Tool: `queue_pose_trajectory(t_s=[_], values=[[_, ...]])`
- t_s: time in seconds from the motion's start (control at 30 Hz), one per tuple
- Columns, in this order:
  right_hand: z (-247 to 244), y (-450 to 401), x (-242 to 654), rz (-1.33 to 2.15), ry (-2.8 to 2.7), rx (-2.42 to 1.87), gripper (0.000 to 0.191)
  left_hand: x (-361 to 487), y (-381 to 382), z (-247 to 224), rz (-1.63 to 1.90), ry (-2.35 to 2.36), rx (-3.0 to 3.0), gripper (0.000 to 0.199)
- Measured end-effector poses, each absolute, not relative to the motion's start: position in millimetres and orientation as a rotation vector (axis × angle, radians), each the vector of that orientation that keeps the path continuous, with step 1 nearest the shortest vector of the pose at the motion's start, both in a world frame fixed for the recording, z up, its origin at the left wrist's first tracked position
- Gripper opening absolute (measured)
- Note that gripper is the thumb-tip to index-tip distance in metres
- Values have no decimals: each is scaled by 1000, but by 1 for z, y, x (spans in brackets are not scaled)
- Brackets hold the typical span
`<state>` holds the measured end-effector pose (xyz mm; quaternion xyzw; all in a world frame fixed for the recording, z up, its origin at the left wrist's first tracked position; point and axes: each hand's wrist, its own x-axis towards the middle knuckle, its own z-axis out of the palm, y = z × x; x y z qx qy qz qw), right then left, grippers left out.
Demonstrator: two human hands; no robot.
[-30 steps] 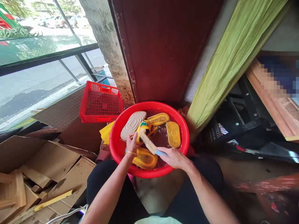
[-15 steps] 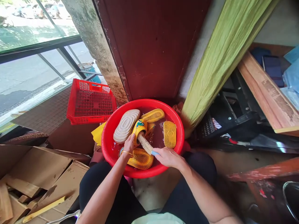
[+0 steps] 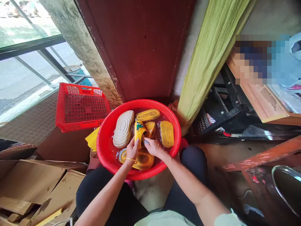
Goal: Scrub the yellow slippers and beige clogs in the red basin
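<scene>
My left hand [image 3: 133,148] is closed on a yellow slipper [image 3: 138,131] with a green cartoon figure on its strap, held over a red basin [image 3: 102,158] of murky water. My right hand [image 3: 154,147] grips the blue handle of a brush [image 3: 146,142]; its bristle end is hidden inside the slipper. Around them in the basin lie a white-soled shoe [image 3: 123,129], a yellow slipper [image 3: 148,115] at the back, another yellow slipper [image 3: 167,134] on the right, and a yellow sole [image 3: 144,160] under my left hand. Part of one more yellow slipper [image 3: 150,128] shows behind the held one.
A red plastic crate [image 3: 82,108] stands left of the basin, with cardboard boxes [image 3: 30,179] nearer me. Behind is a dark red door [image 3: 141,50]. A yellow-green curtain [image 3: 207,59] hangs at right, beside a wooden table [image 3: 268,103] and a black metal frame [image 3: 218,110].
My right hand has pushed the brush deeper into the slipper, so its bristles no longer show. The slipper has turned more upright. The camera view has shifted to the right.
</scene>
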<state>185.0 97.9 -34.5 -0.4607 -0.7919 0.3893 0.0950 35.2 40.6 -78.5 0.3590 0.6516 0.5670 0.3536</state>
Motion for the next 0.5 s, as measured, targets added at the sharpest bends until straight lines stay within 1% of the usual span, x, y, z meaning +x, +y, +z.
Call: queue_pose_trajectory(t_s=[0.1, 0.17, 0.27, 0.4, 0.5], values=[[-29, 106, 195, 1529, -2340, -1262, 47, 25, 38, -80, 1411, 1667, 893, 60], [-22, 106, 204, 1709, -2367, -1192, 50, 18, 37, -83, 1381, 1652, 828, 61], [-8, 100, 223, 1746, -2458, -1077, 50, 12, 39, -87, 1401, 1700, 676, 62], [10, 94, 250, 1765, -2577, -987, 49, 13, 44, -86, 1377, 1659, 569, 58], [18, 91, 261, 1664, -2656, -933, 44, 17, 45, -84, 1346, 1584, 553, 59]])
